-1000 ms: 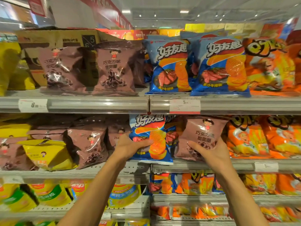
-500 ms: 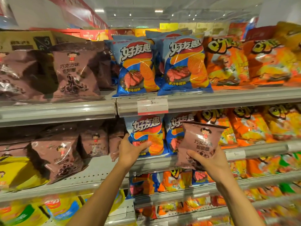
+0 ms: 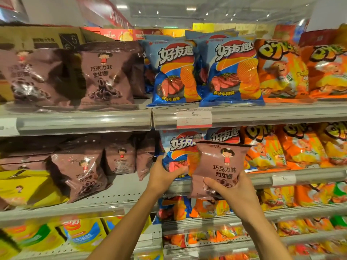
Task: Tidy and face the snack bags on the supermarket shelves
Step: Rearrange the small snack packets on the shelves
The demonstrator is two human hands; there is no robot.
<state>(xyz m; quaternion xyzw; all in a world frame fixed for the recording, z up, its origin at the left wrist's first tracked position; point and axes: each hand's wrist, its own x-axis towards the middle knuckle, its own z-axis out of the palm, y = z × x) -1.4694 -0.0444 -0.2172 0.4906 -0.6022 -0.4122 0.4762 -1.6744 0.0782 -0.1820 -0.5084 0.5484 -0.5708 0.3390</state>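
**Stray brown bag lifted clear of the blue row**

Right hand (image 3: 234, 192) clamped on the lower half of a brown chocolate-ring bag (image 3: 217, 166), thumb across the front, fingers behind; bag upright, label facing out, held out in front of the middle shelf (image 3: 309, 177) rather than resting on it. Probably held low so the print stays readable and the bag can be steered to a new slot.

Left hand (image 3: 165, 175) just beside the right, to its left, wrapped round the lower left edge of a blue steak-flavour chip bag (image 3: 178, 147), thumb on the front. Likely steadying that bag so it stays standing and faced while the brown one comes out from in front of it. Brown bag overlapping the blue bag's right side; touching or not, hard to tell.

Behind and right of the right hand: a second blue bag (image 3: 223, 136), then orange bags (image 3: 266, 151). Left of the left hand, same shelf: matching brown bags (image 3: 82, 173), some leaning, with bare shelf between, seemingly the proper home for the held bag. Above both hands: price tag (image 3: 194, 117) on the upper shelf rail, blue bags (image 3: 174, 72) neatly faced above it.

Judged step: sorting a misplaced bag; next move likely leftward, toward the brown group.
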